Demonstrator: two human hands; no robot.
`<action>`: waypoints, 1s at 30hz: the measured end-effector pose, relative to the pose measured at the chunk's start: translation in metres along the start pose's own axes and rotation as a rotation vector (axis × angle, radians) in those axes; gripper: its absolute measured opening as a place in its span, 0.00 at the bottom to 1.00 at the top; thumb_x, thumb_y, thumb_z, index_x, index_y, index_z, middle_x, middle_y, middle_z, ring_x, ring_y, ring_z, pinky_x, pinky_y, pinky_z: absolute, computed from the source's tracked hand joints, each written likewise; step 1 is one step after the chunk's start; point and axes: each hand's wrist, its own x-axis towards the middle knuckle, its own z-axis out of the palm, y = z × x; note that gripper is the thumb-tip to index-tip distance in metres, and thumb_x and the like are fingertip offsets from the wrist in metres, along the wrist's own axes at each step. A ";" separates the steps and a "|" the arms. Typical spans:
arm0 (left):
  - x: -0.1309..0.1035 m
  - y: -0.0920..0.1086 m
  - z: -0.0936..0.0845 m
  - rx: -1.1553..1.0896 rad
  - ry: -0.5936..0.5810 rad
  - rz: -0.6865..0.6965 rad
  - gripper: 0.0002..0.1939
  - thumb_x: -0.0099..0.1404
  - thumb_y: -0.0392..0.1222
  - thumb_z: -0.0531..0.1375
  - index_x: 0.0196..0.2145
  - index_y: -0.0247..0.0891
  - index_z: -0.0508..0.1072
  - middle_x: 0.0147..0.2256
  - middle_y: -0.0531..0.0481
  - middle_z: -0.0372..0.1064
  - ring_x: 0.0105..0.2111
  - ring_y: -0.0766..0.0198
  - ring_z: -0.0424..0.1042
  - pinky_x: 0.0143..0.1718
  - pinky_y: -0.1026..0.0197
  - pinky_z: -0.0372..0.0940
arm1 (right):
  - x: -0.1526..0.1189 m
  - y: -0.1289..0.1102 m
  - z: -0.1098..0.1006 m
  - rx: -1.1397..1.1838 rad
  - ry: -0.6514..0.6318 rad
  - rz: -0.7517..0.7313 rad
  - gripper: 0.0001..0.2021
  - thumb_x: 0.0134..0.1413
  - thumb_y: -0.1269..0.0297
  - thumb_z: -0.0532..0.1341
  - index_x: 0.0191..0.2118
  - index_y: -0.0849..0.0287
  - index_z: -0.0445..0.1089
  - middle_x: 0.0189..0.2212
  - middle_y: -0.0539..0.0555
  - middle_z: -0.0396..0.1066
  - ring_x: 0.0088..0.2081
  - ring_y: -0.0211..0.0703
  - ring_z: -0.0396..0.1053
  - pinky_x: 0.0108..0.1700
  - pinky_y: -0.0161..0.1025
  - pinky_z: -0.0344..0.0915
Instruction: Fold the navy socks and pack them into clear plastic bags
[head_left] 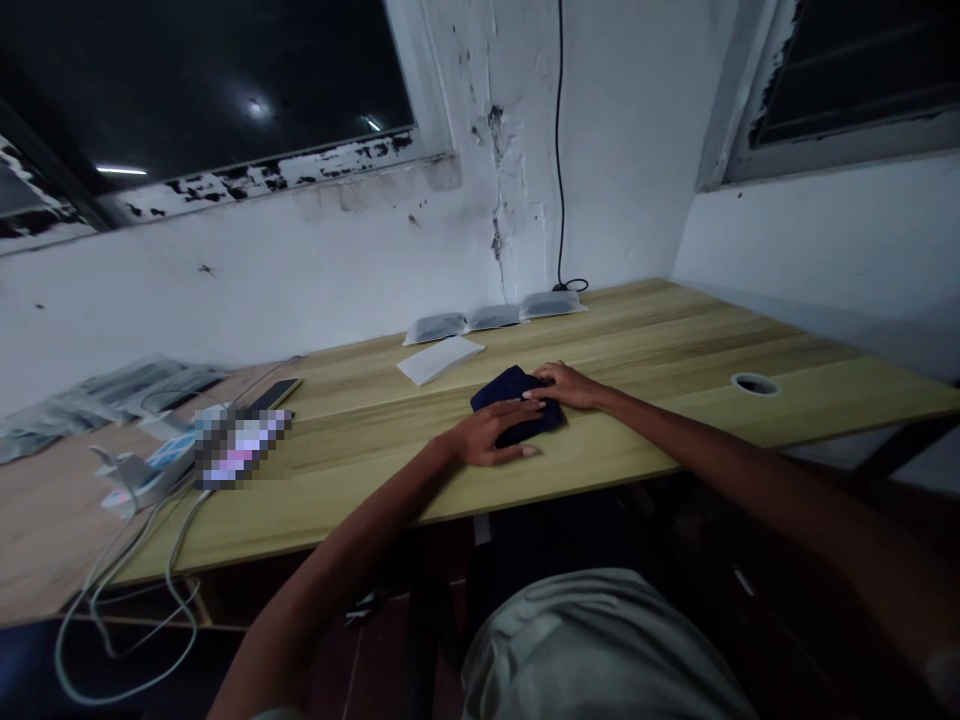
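A folded dark blue cloth lies on the wooden table, near its front edge. My left hand rests flat across the near part of this cloth, fingers stretched out and thumb apart. At the cloth's right side, my right hand has bent fingers at the edge and its thumb over the top, gripping it. Part of the cloth is hidden under both hands. Just behind it lies a flat white packet.
Three filled translucent packets line the wall. To the left are a pile of similar packets, a dark phone, a power strip and loose white cables. A round cable hole sits at the right.
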 end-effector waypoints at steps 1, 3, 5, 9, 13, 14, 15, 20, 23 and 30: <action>0.001 0.000 0.001 0.023 0.029 0.017 0.27 0.68 0.51 0.57 0.61 0.39 0.64 0.59 0.38 0.65 0.61 0.51 0.63 0.62 0.48 0.57 | 0.000 0.000 -0.001 0.028 -0.029 0.017 0.18 0.45 0.45 0.66 0.26 0.58 0.73 0.27 0.51 0.74 0.36 0.46 0.68 0.42 0.39 0.62; 0.001 -0.002 0.001 0.066 0.115 0.011 0.21 0.71 0.47 0.53 0.58 0.38 0.67 0.55 0.38 0.69 0.57 0.53 0.66 0.60 0.49 0.59 | 0.000 0.002 -0.005 0.075 -0.054 0.053 0.15 0.44 0.50 0.67 0.28 0.59 0.74 0.28 0.50 0.75 0.34 0.45 0.69 0.38 0.38 0.63; 0.000 -0.010 -0.002 0.116 0.219 -0.062 0.18 0.72 0.44 0.49 0.54 0.37 0.69 0.51 0.39 0.71 0.53 0.55 0.69 0.57 0.51 0.61 | 0.002 0.006 -0.009 0.125 0.006 0.114 0.13 0.44 0.53 0.66 0.30 0.59 0.74 0.29 0.51 0.76 0.34 0.44 0.70 0.37 0.37 0.63; -0.011 -0.048 -0.011 0.288 0.313 -0.379 0.16 0.69 0.43 0.50 0.48 0.36 0.72 0.47 0.37 0.71 0.51 0.52 0.68 0.56 0.50 0.62 | 0.007 0.015 -0.019 0.432 0.299 0.284 0.10 0.49 0.61 0.62 0.38 0.58 0.73 0.36 0.52 0.78 0.37 0.44 0.73 0.39 0.38 0.68; -0.033 -0.094 -0.017 0.452 0.236 -0.709 0.21 0.66 0.44 0.54 0.54 0.33 0.69 0.60 0.34 0.61 0.62 0.46 0.58 0.62 0.46 0.54 | 0.008 0.019 -0.030 0.749 0.473 0.396 0.07 0.50 0.69 0.62 0.37 0.57 0.72 0.37 0.53 0.79 0.39 0.45 0.75 0.44 0.41 0.72; -0.037 -0.102 -0.018 0.462 0.215 -0.785 0.23 0.67 0.47 0.54 0.56 0.33 0.67 0.63 0.33 0.57 0.64 0.45 0.53 0.63 0.45 0.51 | 0.008 0.019 -0.033 0.794 0.487 0.415 0.06 0.49 0.70 0.62 0.35 0.58 0.72 0.35 0.54 0.79 0.39 0.45 0.76 0.45 0.41 0.72; -0.041 -0.108 -0.019 0.458 0.192 -0.857 0.26 0.68 0.49 0.53 0.59 0.34 0.64 0.65 0.33 0.53 0.66 0.45 0.50 0.64 0.44 0.49 | 0.007 0.020 -0.034 0.830 0.492 0.428 0.05 0.48 0.71 0.63 0.34 0.58 0.72 0.34 0.54 0.79 0.38 0.46 0.76 0.46 0.42 0.73; -0.041 -0.107 -0.025 0.423 0.093 -0.983 0.27 0.70 0.52 0.49 0.61 0.34 0.62 0.58 0.32 0.64 0.61 0.46 0.61 0.60 0.46 0.54 | 0.005 0.023 -0.034 0.916 0.521 0.413 0.14 0.34 0.78 0.69 0.33 0.60 0.74 0.33 0.55 0.79 0.38 0.49 0.77 0.48 0.46 0.73; -0.037 -0.101 -0.031 0.473 0.125 -1.043 0.22 0.70 0.48 0.50 0.56 0.35 0.67 0.50 0.33 0.72 0.51 0.46 0.71 0.51 0.51 0.63 | 0.004 0.022 -0.034 0.958 0.575 0.381 0.21 0.27 0.80 0.71 0.35 0.61 0.74 0.36 0.55 0.80 0.40 0.51 0.77 0.49 0.47 0.74; -0.038 -0.097 -0.037 0.488 0.178 -1.025 0.16 0.66 0.39 0.54 0.50 0.38 0.73 0.44 0.38 0.75 0.44 0.49 0.73 0.46 0.54 0.64 | 0.003 0.020 -0.043 1.026 0.576 0.421 0.21 0.24 0.80 0.71 0.33 0.63 0.76 0.43 0.60 0.78 0.46 0.54 0.75 0.50 0.47 0.73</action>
